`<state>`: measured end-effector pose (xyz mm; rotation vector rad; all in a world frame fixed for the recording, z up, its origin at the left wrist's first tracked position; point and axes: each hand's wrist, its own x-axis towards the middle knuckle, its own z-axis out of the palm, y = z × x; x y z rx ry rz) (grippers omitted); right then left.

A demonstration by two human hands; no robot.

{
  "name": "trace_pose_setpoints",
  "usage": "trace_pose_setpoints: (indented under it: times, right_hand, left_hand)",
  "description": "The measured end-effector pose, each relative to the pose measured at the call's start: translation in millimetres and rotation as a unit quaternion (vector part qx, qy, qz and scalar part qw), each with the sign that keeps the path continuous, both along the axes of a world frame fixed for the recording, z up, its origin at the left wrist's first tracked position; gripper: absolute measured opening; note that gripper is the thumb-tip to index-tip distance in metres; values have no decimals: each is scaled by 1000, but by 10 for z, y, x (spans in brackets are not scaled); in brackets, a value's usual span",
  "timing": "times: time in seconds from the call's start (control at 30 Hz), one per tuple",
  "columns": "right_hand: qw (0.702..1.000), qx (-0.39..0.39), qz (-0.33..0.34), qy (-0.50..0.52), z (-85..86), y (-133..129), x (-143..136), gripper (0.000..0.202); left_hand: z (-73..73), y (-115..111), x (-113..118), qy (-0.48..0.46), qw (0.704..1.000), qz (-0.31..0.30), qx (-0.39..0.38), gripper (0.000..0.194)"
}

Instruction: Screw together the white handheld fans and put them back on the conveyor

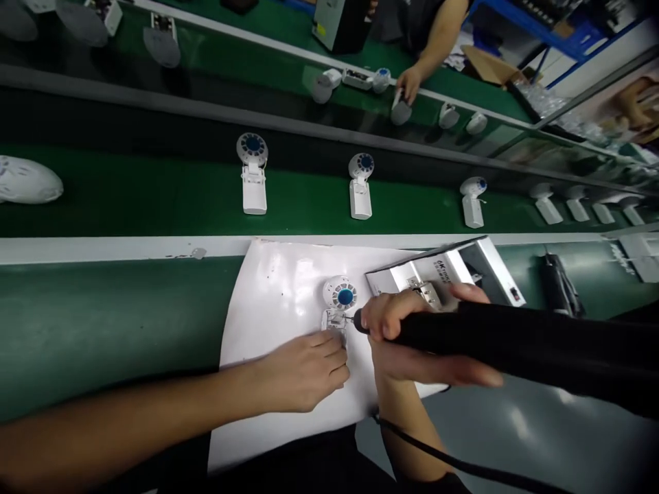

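The unit point(346, 296) lay on the mat point(272, 274), its lower end pinched in the left hand point(309, 370). Over the mat's right side, the right hand point(391, 315) gripped the driver point(494, 336), tip at the unit. Good work likely wanted firm bracing, straight alignment and light pressure.

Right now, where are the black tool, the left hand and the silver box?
Black tool point(525, 339): head view, thick body.
Left hand point(309, 370): head view, back of the hand.
Silver box point(442, 269): head view, printed lettering.

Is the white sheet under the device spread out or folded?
Spread out: the white sheet lies open under the device and left hand, with no fold visible.
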<state>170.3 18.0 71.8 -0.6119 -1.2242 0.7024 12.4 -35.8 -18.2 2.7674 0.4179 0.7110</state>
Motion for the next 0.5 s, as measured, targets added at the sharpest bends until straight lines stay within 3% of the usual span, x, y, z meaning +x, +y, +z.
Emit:
trace_pose_setpoints:
  times: [0.1,0.4,0.5]
  right_hand:
    - [1000,-4,-1,15,-127,37,-143,69]
    - [998,-48,38,-9,-328,78,-157,47]
    - [996,-61,27,-51,-517,20,-192,57]
  left_hand:
    - [14,2,-7,-6,1000,5,-6,14]
    - [79,14,-4,2,1000,6,-24,12]
    - [63,-6,-7,13,999,-6,-33,5]
